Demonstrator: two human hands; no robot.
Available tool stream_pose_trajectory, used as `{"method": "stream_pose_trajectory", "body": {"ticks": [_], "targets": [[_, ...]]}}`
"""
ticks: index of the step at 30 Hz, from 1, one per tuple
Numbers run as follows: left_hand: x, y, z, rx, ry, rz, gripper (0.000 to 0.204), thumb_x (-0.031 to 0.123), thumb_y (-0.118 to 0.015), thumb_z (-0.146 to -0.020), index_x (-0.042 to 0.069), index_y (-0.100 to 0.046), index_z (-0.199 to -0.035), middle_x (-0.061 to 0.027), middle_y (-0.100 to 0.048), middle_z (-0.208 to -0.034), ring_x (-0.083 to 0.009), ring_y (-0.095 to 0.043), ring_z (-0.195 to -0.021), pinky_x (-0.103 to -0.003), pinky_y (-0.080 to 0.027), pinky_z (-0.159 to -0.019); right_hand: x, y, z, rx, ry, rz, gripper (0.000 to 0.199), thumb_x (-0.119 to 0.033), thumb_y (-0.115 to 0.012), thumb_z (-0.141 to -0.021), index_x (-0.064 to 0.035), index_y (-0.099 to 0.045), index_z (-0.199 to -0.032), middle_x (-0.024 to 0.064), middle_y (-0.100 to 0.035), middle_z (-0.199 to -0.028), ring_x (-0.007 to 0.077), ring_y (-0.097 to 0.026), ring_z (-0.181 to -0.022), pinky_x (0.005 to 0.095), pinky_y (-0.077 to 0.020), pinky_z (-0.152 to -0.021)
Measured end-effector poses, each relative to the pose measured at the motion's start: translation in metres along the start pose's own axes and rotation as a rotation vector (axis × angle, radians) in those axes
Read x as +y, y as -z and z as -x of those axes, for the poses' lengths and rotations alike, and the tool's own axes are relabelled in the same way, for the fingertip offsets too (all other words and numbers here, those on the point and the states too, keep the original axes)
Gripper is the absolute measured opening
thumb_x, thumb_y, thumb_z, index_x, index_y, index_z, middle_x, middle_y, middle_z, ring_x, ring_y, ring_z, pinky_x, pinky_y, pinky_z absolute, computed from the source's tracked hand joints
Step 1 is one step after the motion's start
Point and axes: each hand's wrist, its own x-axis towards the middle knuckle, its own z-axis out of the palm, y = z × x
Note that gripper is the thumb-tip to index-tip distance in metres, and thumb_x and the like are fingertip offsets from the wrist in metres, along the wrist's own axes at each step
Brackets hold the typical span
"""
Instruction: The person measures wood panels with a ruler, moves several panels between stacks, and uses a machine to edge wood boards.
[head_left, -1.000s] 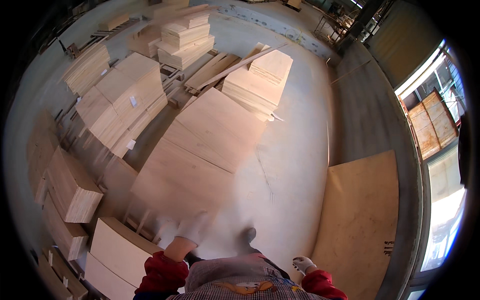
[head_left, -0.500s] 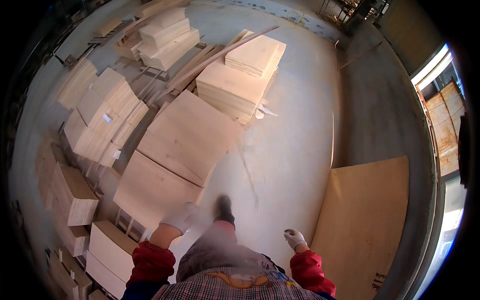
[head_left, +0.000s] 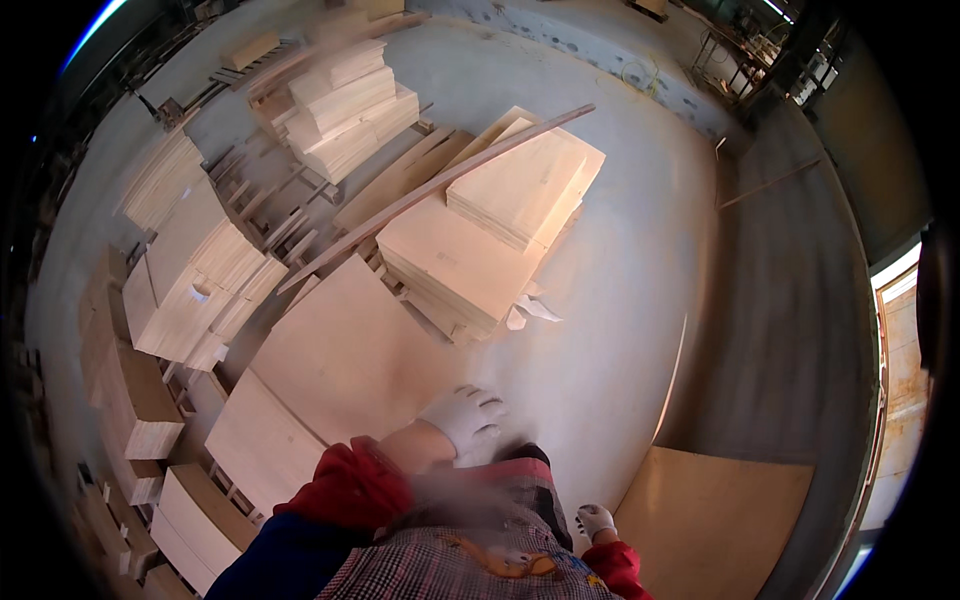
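Note:
My left hand point(head_left: 462, 418), in a white glove, hangs in front of my body with its fingers bent a little and apart, holding nothing. In the view it overlaps the near edge of a low stack of large light-brown wooden sheets point(head_left: 350, 340); I cannot tell whether it touches them. At my right side, my right hand point(head_left: 596, 520), also gloved, is lower, with loosely bent fingers and nothing visible in it. Nearest to it is a large brown board point(head_left: 715, 520) at the foot of the right wall. Red sleeves cover both forearms.
Ahead lies a taller stack of plywood point(head_left: 455, 250) with smaller sheets point(head_left: 515, 190) on top. A long wooden strip point(head_left: 450, 180) slants across it. More board stacks point(head_left: 200, 270) line the left. Grey floor point(head_left: 610, 290) runs between the stacks and the wall point(head_left: 770, 320).
My left hand has swung forward and right across my body. My right hand has dropped back slightly. The view has shifted forward, bringing the taller stack lower in the picture.

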Motion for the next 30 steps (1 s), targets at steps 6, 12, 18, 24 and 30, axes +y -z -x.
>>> {"method": "stream_pose_trajectory", "body": {"ticks": [6,12,18,24,30], "targets": [[-0.03,-0.006,-0.089,0.049,0.259,0.006,0.03,0.028,-0.054,-0.079,0.011,-0.058,-0.103,-0.0085,-0.055,-0.107,-0.0276,-0.051,-0.099,-0.04,-0.036,-0.09,-0.122,0.075,-0.118,-0.065,0.225,0.625,0.028,-0.029,-0.057,-0.076,-0.0051,-0.065,-0.088,0.0085,-0.064,-0.071,0.0177,-0.06,-0.061,0.0315,-0.048,-0.058],[-0.038,-0.019,-0.119,0.09,0.488,0.038,0.029,0.026,-0.053,-0.079,0.01,-0.058,-0.102,-0.0093,-0.056,-0.105,-0.0286,-0.052,-0.098,-0.039,-0.039,-0.087,-0.36,0.13,-0.215,-0.07,0.58,0.79,0.025,-0.029,-0.057,-0.072,-0.0076,-0.064,-0.084,0.0153,-0.063,-0.083,0.0324,-0.06,-0.08,0.0387,-0.0479,-0.073],[-0.034,0.014,-0.132,-0.093,0.857,0.18,0.026,0.023,-0.055,-0.078,0.01,-0.058,-0.1,-0.0092,-0.057,-0.104,-0.0289,-0.052,-0.097,-0.038,-0.04,-0.086,-0.568,0.057,-0.229,-0.042,0.764,1.079,0.026,-0.028,-0.055,-0.074,-0.0078,-0.063,-0.087,0.0154,-0.063,-0.086,0.0321,-0.06,-0.083,0.0395,-0.0468,-0.075],[-0.102,0.034,-0.133,-0.125,0.977,0.194,0.026,0.024,-0.056,-0.078,0.01,-0.058,-0.1,-0.0098,-0.057,-0.103,-0.0286,-0.053,-0.097,-0.038,-0.041,-0.083,-0.654,-0.053,-0.228,-0.023,0.859,1.19,0.028,-0.031,-0.054,-0.075,-0.0088,-0.062,-0.092,0.0146,-0.063,-0.088,0.0319,-0.06,-0.085,0.0398,-0.0464,-0.076],[-0.253,0.067,-0.114,0.389,0.966,0.101,0.027,0.024,-0.055,-0.079,0.007,-0.058,-0.1,-0.0129,-0.059,-0.099,-0.0316,-0.055,-0.091,-0.038,-0.043,-0.081,-0.751,-0.138,-0.261,0.059,0.729,1.298,0.034,-0.036,-0.058,-0.075,-0.0081,-0.058,-0.094,0.0145,-0.063,-0.092,0.0313,-0.059,-0.087,0.0404,-0.0461,-0.075]]}}
